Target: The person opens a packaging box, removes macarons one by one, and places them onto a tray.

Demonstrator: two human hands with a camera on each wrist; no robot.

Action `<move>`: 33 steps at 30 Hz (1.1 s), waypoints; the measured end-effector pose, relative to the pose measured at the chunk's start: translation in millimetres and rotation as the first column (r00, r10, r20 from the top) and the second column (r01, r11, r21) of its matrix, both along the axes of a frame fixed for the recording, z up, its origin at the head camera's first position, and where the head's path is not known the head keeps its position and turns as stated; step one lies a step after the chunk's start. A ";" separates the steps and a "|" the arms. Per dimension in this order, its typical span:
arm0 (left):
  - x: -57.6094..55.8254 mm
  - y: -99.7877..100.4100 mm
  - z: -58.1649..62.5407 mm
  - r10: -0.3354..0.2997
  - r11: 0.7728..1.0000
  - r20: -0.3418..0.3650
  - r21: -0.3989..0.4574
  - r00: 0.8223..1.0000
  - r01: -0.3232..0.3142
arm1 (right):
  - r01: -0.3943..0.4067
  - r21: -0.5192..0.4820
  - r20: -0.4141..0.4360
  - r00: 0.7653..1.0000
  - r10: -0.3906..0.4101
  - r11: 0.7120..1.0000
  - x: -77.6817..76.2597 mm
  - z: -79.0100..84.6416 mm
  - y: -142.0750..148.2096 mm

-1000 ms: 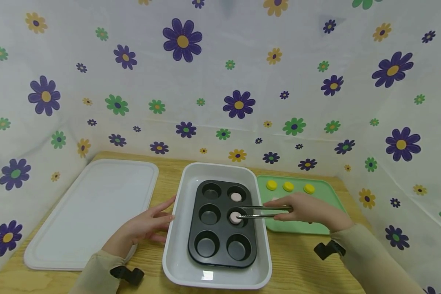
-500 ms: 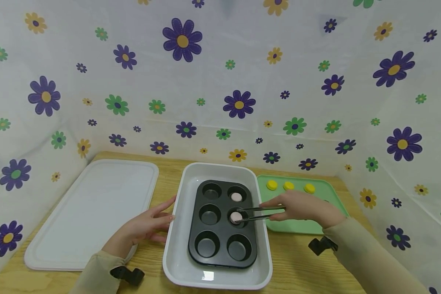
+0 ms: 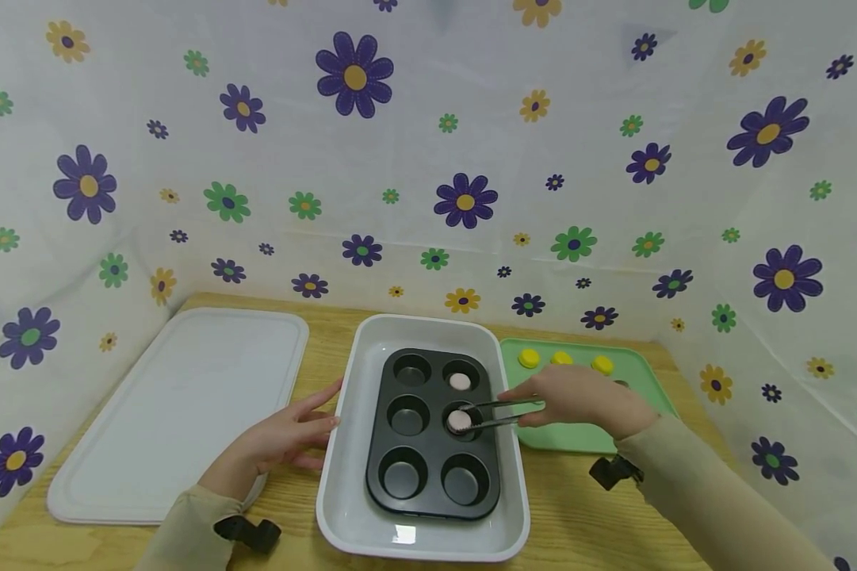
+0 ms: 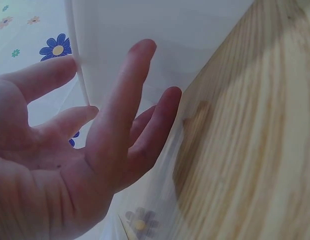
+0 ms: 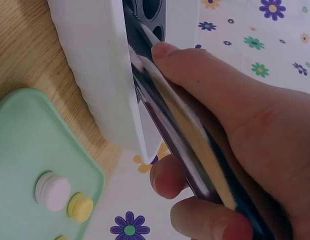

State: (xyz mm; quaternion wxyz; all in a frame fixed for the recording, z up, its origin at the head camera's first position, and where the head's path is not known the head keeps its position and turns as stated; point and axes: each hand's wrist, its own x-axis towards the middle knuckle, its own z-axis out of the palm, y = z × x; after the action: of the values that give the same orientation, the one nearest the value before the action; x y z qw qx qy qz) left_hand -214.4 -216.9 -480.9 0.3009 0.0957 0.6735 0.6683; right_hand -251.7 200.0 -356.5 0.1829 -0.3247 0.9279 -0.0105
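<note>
A dark muffin tin (image 3: 433, 444) lies in a deep white tray (image 3: 421, 546). Two pale pink macarons sit in its right-hand cups: one macaron (image 3: 460, 382) in the far cup, another macaron (image 3: 460, 420) in the middle cup. My right hand (image 3: 578, 396) holds metal tongs (image 3: 503, 422), thumb on one arm and fingers under the other. The tongs reach over the tray's right wall, with their tips apart at the middle cup's macaron. My left hand (image 3: 288, 436) rests its spread fingertips against the tray's left outer wall (image 4: 125, 30).
On the right, a green tray (image 3: 564, 436) carries yellow macarons (image 3: 529, 358) along its far edge and a pale pink macaron (image 5: 53, 192), partly hidden by my right hand in the head view. A flat white board (image 3: 185, 396) lies at the left. Flower-printed cloth (image 3: 399, 143) hangs behind.
My right hand has moved slightly left with the tongs, whose tips now stand around the middle macaron, a little lower and wider apart. My left hand stays at the tray.
</note>
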 end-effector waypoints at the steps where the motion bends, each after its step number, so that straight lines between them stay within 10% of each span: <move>1: 0.1 -0.1 0.2 0.000 1.000 0.000 -0.001 1.000 0.000 | 0.004 0.010 -0.014 1.000 -0.004 1.000 0.8 -0.2 -1.2; 10: 0.0 -1.4 0.6 -0.003 1.000 -0.002 -0.002 1.000 0.003 | -0.013 0.086 -0.137 0.990 0.025 0.996 8.9 -0.6 -15.1; 21: -0.8 1.0 -2.0 -0.009 1.000 0.005 0.026 1.000 0.009 | -0.075 -0.058 -0.035 0.997 0.073 0.995 0.6 -8.6 11.1; 33: -1.6 0.9 -2.4 0.000 1.000 0.009 0.010 1.000 0.000 | 0.107 -0.323 0.100 0.992 -0.079 0.940 15.2 -10.8 58.2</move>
State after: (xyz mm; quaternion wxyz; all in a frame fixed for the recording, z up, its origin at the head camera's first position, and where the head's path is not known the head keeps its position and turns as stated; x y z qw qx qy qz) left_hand -216.0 -216.0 -483.3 0.3035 0.0939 0.6688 0.6721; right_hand -236.5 258.2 -367.3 0.1651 -0.3057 0.9188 -0.1873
